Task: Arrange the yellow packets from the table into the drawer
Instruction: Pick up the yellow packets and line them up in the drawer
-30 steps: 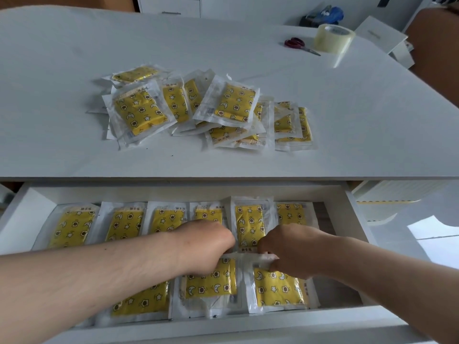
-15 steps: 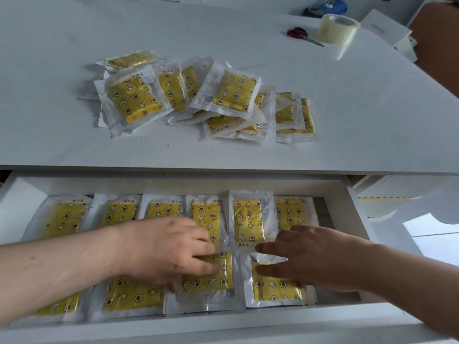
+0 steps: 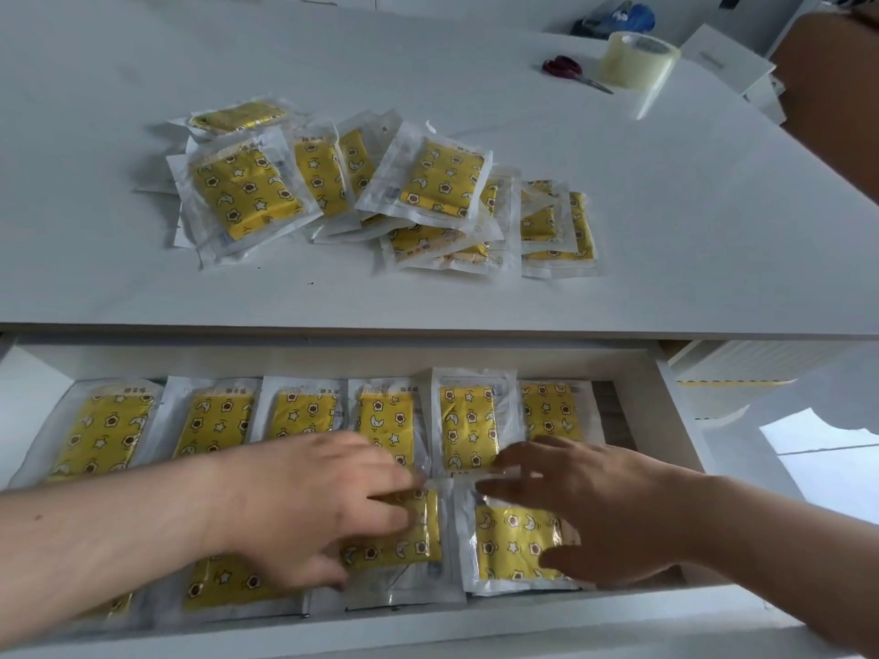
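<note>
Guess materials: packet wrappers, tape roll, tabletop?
Packet wrappers: clear glossy plastic film, likely; glare and crinkles over yellow printed contents. Tape roll: translucent plastic tape, light passes through. Tabletop: matte white, probably laminate or painted board; can't confirm.

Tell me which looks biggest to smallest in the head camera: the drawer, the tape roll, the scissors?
1. Drawer, by far.
2. Tape roll.
3. Scissors, about as long as the tape is wide but thinner, so nearly tied.

Packets (image 3: 380, 192) heaped on table (image 3: 666, 230), drawer (image 3: 656, 401) in front, tape (image 3: 637, 59) far right behind
</note>
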